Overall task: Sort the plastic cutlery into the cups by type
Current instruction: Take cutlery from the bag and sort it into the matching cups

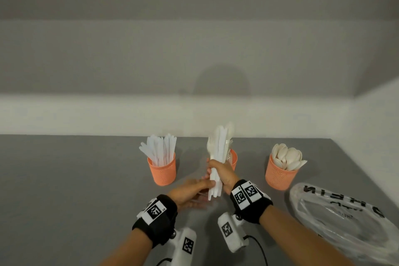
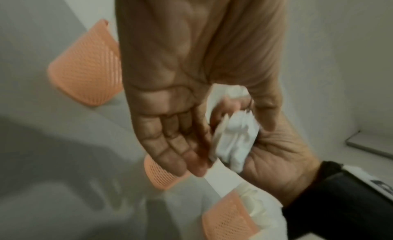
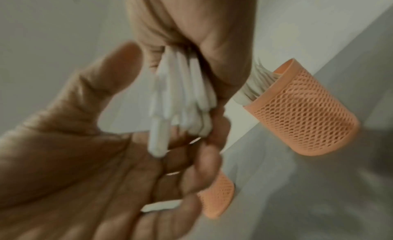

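- Nearest the head camera, the left hand lies flat and open under the bundle of cutlery. I think it taps the handle ends to make them even.
- Fingers of the right hand wrap tight round the bundle and hold it upright above the table.
- One cup of knives stands on the left and one cup of spoons on the right, so each kind stays apart.
- Behind the bundle stands the middle cup, probably for forks.
- Beside the spoons lies a plastic bag.
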Action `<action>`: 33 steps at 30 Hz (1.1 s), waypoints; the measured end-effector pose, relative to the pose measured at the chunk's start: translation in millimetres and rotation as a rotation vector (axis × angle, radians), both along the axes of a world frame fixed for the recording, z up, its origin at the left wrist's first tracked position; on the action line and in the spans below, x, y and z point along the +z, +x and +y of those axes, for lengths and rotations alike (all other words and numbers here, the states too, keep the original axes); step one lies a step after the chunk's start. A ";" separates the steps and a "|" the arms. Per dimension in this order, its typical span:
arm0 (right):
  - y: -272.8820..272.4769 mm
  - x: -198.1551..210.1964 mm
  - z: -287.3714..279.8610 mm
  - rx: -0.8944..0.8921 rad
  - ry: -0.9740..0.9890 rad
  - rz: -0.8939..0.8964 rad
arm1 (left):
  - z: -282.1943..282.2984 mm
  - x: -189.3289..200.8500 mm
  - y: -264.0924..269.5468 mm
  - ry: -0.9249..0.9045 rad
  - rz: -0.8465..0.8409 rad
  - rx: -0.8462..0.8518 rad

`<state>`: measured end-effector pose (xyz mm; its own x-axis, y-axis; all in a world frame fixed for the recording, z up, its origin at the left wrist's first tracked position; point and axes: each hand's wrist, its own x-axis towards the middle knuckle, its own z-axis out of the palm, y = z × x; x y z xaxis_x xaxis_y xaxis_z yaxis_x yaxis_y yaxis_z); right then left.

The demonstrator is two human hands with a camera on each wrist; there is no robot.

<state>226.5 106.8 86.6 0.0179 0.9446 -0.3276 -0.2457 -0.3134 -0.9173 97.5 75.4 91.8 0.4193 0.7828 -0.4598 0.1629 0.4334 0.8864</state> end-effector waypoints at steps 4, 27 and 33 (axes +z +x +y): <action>2.2 -8.1 4.2 -0.045 0.057 -0.303 | 11.8 1.4 -10.0 0.266 0.104 0.330; 5.5 -14.8 -17.8 0.089 0.215 -0.151 | 23.7 2.8 19.4 0.308 0.074 0.391; 11.2 -15.4 -20.0 0.118 0.195 -0.092 | 19.6 5.3 23.2 0.230 -0.036 0.416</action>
<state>237.7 86.8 71.2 -0.0747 0.9872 -0.1411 -0.1306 -0.1500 -0.9800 120.8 95.0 97.0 0.0615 0.9672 -0.2463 -0.0151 0.2477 0.9687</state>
